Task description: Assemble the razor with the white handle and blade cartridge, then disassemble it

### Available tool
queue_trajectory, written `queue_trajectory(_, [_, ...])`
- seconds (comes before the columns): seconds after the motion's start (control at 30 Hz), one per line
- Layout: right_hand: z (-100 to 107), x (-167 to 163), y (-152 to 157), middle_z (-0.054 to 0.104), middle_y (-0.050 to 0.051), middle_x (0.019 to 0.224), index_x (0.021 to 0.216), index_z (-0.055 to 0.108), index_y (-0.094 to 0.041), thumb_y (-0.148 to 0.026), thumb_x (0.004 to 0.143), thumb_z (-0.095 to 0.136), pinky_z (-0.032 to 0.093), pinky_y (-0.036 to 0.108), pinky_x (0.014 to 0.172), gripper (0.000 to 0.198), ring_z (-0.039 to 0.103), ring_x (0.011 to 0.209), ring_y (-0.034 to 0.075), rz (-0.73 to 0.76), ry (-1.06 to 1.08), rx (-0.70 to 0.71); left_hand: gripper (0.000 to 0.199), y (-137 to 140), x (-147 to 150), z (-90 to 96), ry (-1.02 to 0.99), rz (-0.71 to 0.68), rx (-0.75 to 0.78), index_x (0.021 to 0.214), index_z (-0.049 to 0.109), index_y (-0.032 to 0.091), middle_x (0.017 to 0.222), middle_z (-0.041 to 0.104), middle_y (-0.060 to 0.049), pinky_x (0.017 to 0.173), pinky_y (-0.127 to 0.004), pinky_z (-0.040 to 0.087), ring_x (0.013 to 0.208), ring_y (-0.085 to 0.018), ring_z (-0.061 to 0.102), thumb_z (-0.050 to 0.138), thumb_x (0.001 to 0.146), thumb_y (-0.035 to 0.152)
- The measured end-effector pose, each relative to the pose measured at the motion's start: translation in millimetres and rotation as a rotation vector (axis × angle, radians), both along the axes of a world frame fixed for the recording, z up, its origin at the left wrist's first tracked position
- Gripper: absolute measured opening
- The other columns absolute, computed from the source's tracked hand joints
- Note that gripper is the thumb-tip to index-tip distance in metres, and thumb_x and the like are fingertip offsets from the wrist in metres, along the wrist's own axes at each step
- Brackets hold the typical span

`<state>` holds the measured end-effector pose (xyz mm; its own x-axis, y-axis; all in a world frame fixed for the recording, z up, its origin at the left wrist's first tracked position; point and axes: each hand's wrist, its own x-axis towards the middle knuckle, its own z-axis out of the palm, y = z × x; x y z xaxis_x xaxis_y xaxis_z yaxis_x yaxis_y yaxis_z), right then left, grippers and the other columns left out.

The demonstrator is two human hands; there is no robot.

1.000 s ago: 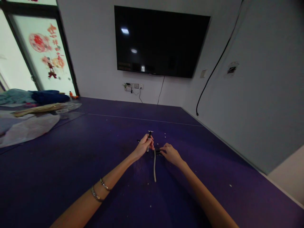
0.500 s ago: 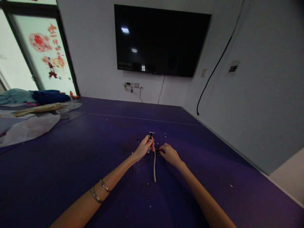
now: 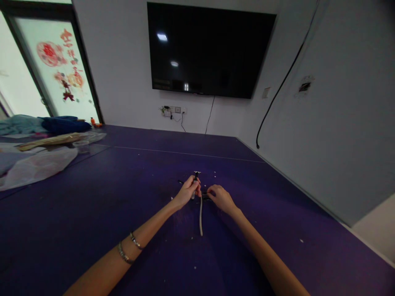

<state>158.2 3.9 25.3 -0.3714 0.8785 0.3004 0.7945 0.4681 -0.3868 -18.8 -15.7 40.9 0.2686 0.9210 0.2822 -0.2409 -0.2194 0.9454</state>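
Observation:
My left hand (image 3: 186, 193) is closed around a slim dark stick-shaped piece (image 3: 196, 176) with a thin pale crosspiece at its top. Its exact kind is too small to make out. From beside these fingers a pale grey cord (image 3: 200, 220) runs down over the purple surface (image 3: 138, 213). To the right, my right hand (image 3: 222, 198) has its fingers bent together at a small black object (image 3: 205, 196); how firmly they grip it is hidden. Another short black piece (image 3: 180, 181) lies just left of my left hand.
Small white scraps (image 3: 215, 174) dot the surface. Plastic bags (image 3: 46, 166) and folded cloth (image 3: 66, 125) lie at the left. A television (image 3: 210, 51) hangs on the far wall, and a black cable (image 3: 279, 88) dangles along the right wall.
My right hand has shifted very slightly, its fingers a touch higher by the black object. My left hand keeps its hold and place.

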Motion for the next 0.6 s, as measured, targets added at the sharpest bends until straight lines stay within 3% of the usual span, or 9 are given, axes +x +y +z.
queue_trajectory(0.17, [10.7, 1.2, 2.7, 0.067, 0.005, 0.083, 0.084, 0.067, -0.017, -0.017, 0.079, 0.048, 0.045, 0.026, 0.072, 0.019, 0.060, 0.077, 0.016, 0.047, 0.210, 0.057, 0.023, -0.2, 0.6, 1.2, -0.034, 0.025, -0.001, 0.085, 0.043, 0.019, 0.063, 0.048, 0.006, 0.055, -0.022, 0.043, 0.049, -0.007, 0.053, 0.051, 0.080, 0.041])
queue_trajectory(0.37, [21.7, 1.6, 2.8, 0.067, 0.007, 0.078, 0.089, 0.069, -0.013, -0.018, 0.078, 0.048, 0.049, 0.022, 0.049, 0.024, 0.061, 0.053, 0.012, 0.009, 0.388, -0.100, 0.022, 1.1, 0.5, 2.4, -0.069, 0.070, 0.000, 0.085, 0.042, 0.020, 0.061, 0.047, 0.006, 0.054, -0.021, 0.042, 0.048, -0.007, 0.050, 0.050, 0.080, 0.040])
queue_trajectory(0.6, [25.8, -2.6, 1.5, 0.070, 0.007, 0.083, 0.088, 0.070, -0.013, -0.009, 0.074, 0.046, 0.056, 0.028, 0.060, 0.028, 0.067, 0.062, 0.015, -0.032, 0.569, -0.243, 0.025, 2.8, 0.0, 0.8, -0.081, 0.124, -0.020, 0.083, 0.042, 0.020, 0.060, 0.047, 0.006, 0.052, -0.021, 0.041, 0.047, -0.007, 0.050, 0.051, 0.079, 0.043])
